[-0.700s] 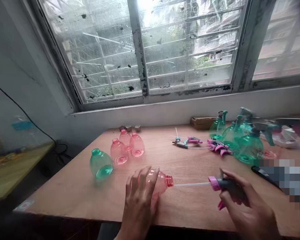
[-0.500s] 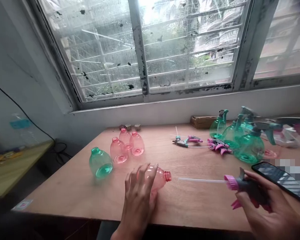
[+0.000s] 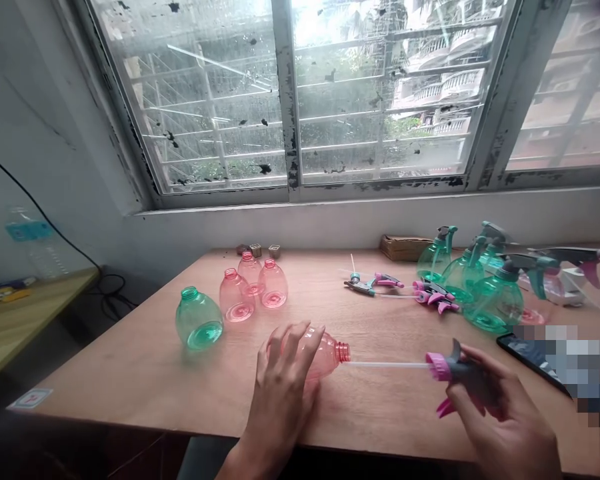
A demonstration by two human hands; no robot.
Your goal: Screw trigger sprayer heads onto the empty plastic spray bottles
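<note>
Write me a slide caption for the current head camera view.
Left hand grips a tipped pink bottle; right hand holds a spray head, its tube at the bottle's mouth.

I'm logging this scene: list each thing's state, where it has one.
Held bottle: open, sideways
Left hand: gripping held bottle
Spray head: unattached, tube at held bottle's mouth
Right hand: gripping spray head
Three pink bottles: upright, open
Lone green bottle: upright, open
Green sprayers: upright, assembled
Loose heads: lying down
Phone: flat
Clear bottle: upright
</note>
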